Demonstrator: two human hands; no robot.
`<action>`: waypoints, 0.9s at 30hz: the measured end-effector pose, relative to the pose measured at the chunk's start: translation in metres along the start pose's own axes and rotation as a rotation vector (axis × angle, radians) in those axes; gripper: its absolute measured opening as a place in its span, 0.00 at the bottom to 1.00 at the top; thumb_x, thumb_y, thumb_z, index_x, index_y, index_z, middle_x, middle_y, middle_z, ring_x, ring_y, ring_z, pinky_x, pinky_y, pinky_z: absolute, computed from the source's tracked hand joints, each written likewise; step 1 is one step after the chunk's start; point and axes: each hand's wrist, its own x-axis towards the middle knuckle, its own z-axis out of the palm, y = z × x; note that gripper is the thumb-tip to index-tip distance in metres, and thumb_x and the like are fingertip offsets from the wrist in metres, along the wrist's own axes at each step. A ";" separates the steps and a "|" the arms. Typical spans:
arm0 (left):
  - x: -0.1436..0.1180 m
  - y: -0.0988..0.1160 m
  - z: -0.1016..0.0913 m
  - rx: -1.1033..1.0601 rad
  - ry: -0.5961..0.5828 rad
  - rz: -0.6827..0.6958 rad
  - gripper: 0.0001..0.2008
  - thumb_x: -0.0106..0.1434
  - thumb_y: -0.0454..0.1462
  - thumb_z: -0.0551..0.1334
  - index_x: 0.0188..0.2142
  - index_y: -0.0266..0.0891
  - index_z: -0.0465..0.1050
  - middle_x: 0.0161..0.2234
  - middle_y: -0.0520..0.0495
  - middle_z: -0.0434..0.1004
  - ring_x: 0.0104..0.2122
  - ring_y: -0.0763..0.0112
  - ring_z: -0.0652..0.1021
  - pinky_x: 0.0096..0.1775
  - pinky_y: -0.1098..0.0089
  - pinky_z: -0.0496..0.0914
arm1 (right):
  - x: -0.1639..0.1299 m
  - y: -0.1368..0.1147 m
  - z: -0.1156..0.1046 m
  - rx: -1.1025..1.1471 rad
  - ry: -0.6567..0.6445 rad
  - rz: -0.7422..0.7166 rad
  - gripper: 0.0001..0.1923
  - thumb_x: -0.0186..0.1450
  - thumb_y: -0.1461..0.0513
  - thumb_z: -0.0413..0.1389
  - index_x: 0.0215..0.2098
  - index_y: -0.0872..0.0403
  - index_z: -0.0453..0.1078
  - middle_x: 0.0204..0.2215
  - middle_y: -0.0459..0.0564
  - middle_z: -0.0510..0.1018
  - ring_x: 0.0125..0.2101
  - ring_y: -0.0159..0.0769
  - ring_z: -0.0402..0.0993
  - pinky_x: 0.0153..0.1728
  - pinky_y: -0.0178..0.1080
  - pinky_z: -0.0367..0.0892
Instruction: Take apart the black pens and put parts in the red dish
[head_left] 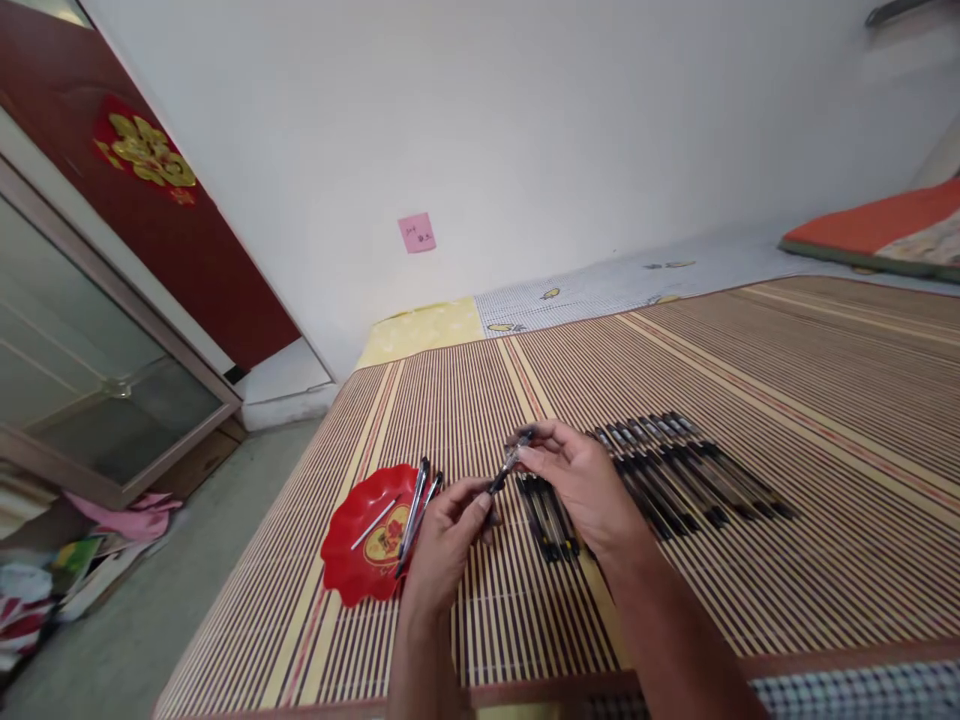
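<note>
Between my two hands is a dark pen, held at a slant above the striped mat. My left hand pinches its lower end, and my right hand has its fingers closed on the upper end. Left of my left hand sits a red scalloped plate with a few pens and a thin white stick on it. A row of several dark pens lies side by side to the right of my right hand. More pens lie partly under that hand.
The bamboo mat covers the bed, with patterned cloth along the wall. An orange cushion lies at the far right. A pink note is stuck to the wall. Left are a glass-panelled door and cloth items on the floor.
</note>
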 end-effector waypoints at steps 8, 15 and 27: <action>-0.002 -0.002 -0.002 -0.162 -0.017 -0.020 0.15 0.58 0.39 0.69 0.44 0.39 0.74 0.31 0.51 0.73 0.29 0.76 0.73 0.30 0.75 0.65 | 0.000 0.007 0.004 -0.160 -0.143 -0.007 0.11 0.56 0.59 0.64 0.37 0.53 0.73 0.33 0.46 0.79 0.36 0.33 0.76 0.43 0.39 0.71; -0.005 -0.004 0.012 -0.233 -0.033 -0.033 0.16 0.59 0.40 0.68 0.45 0.38 0.71 0.31 0.51 0.73 0.26 0.78 0.71 0.27 0.77 0.61 | 0.001 0.006 0.001 -0.276 -0.113 -0.044 0.11 0.55 0.56 0.63 0.33 0.54 0.71 0.29 0.46 0.78 0.32 0.34 0.75 0.37 0.37 0.70; -0.006 0.003 0.019 -0.193 0.046 -0.010 0.14 0.58 0.41 0.68 0.39 0.36 0.70 0.27 0.52 0.74 0.25 0.76 0.73 0.29 0.74 0.66 | 0.004 0.014 -0.008 -0.297 -0.111 -0.008 0.14 0.57 0.53 0.63 0.36 0.54 0.74 0.29 0.47 0.79 0.30 0.34 0.75 0.34 0.37 0.71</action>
